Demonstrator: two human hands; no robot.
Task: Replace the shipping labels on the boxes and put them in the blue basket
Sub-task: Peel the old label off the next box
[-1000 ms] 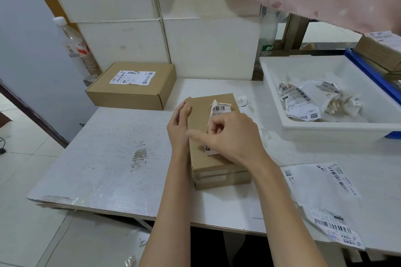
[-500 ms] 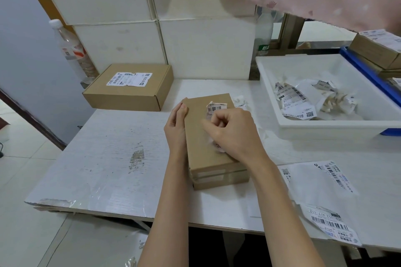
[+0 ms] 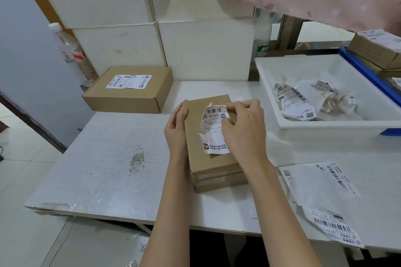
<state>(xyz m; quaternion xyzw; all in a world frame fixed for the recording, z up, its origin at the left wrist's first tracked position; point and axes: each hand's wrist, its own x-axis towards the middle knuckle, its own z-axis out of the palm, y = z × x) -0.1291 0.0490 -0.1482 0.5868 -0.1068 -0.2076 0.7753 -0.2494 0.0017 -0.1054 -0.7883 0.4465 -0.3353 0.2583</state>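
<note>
- While left hand steadies the brown box at mid-table, fingers curled on its left edge, right hand pinches the torn label, part lifted off the lid.
- White tray to the right holds label scraps.
- Blue basket lies behind the tray.
- Second box sits far left, label on.
</note>
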